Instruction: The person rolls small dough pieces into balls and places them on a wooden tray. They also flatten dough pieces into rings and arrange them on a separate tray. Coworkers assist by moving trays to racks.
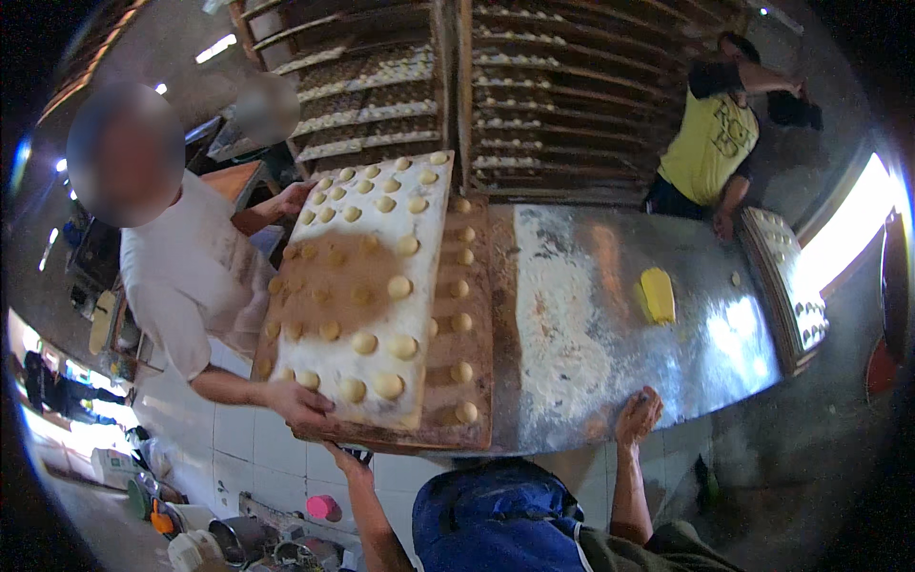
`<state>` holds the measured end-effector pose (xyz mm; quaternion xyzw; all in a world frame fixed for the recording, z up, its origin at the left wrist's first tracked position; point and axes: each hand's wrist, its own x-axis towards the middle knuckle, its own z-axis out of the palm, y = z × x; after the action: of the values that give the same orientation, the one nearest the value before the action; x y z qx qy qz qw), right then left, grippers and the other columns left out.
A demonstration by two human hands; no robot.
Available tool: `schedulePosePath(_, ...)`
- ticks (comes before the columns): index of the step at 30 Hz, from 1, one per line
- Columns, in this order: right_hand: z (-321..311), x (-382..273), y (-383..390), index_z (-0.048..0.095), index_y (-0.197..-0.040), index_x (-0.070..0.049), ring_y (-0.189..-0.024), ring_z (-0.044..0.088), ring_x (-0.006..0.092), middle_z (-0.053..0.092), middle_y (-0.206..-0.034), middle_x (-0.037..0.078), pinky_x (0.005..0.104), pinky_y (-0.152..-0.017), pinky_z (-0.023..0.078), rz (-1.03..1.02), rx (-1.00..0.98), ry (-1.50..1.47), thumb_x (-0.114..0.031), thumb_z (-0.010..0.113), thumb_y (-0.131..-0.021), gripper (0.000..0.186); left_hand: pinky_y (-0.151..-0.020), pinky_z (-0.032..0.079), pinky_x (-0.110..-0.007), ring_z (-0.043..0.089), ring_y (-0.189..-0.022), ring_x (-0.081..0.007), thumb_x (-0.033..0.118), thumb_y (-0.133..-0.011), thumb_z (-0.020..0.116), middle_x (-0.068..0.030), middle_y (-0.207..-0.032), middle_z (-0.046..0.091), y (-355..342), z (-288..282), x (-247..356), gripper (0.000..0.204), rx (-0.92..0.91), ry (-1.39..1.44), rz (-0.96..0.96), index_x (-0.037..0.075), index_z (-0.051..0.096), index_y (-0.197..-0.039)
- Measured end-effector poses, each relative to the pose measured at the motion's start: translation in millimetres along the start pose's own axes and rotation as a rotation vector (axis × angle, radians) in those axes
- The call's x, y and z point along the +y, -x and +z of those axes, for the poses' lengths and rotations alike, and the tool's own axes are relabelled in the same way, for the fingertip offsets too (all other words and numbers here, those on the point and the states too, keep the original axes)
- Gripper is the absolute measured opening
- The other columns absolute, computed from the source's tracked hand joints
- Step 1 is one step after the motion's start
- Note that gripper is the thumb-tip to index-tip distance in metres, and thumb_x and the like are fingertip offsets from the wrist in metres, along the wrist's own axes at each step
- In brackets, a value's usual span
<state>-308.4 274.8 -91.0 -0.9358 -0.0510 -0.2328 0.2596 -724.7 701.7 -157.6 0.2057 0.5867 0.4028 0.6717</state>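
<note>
A flat yellow plastic scraper [657,294] lies well beyond the right hand [637,417], whose fingers are clenched against the near edge of the flour-dusted metal table [610,315], in a dim bakery with white-tiled walls. The left hand [345,459] reaches up to the near edge of the lower brown wooden board [472,315]; whether its fingers are grasping it I cannot tell. Just above them a co-worker in a white shirt [181,276] tilts a floured wooden board of round dough balls [367,286], and wooden racks of trays [572,95] stand far behind.
</note>
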Motion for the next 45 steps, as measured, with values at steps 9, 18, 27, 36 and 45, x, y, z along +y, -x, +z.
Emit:
schedulePosePath(9,9.8,39.0,71.5,0.055,-0.119,-0.003,-0.116,0.053,0.0339,0.059,-0.119,0.015,0.0454,-0.102,0.038,0.381,0.394,-0.328,-0.016,0.055,-0.097,0.026,-0.089,0.048,-0.044,0.062,-0.11,-0.0234,0.052,-0.099,0.049,-0.0099,-0.123,0.065,12.4,-46.4,-25.7,0.046,-0.249,-0.029,-0.033,0.015,0.06,-0.124)
schedulePosePath(18,100.7,-43.5,234.5,0.055,-0.122,-0.003,-0.11,0.055,0.0348,0.058,-0.117,0.017,0.0471,-0.097,0.043,1.205,-0.802,-0.899,-0.018,0.054,-0.095,0.031,-0.089,0.047,-0.054,0.062,-0.11,-0.0306,0.066,-0.102,0.032,-0.0134,-0.122,0.065,65.9,-144.9,-96.0,0.063,-0.206,-0.525,-0.349,0.012,0.055,-0.126)
schedulePosePath(27,128.9,-135.7,218.0,0.058,-0.12,-0.002,-0.107,0.058,0.0357,0.06,-0.118,0.018,0.0465,-0.094,0.046,1.349,-0.656,-1.068,-0.022,0.056,-0.096,0.032,-0.084,0.051,-0.046,0.062,-0.101,-0.0309,0.073,-0.098,0.04,-0.0125,-0.113,0.063,157.8,-319.2,-56.3,0.071,-0.06,-0.677,-0.22,0.01,0.056,-0.127)
schedulePosePath(36,142.2,-148.6,220.7,0.061,-0.119,-0.001,-0.104,0.061,0.0366,0.063,-0.119,0.02,0.0459,-0.091,0.049,1.355,-0.518,-1.083,-0.027,0.058,-0.097,0.034,-0.08,0.052,-0.043,0.062,-0.094,-0.0301,0.072,-0.099,0.036,-0.0118,-0.107,0.064,258.6,-369.9,-70.2,0.071,0.087,-0.636,-0.199,0.009,0.057,-0.125)
schedulePosePath(45,31.4,154.8,197.0,0.066,-0.114,0.0,-0.096,0.065,0.0352,0.069,-0.114,0.02,0.0436,-0.084,0.053,1.014,-0.119,-0.633,-0.032,0.059,-0.1,0.036,-0.093,0.05,-0.051,0.062,-0.11,-0.0297,0.07,-0.1,0.032,-0.0135,-0.117,0.065,192.1,-189.6,-139.3,0.073,-0.285,-0.503,-0.266,0.008,0.054,-0.131)
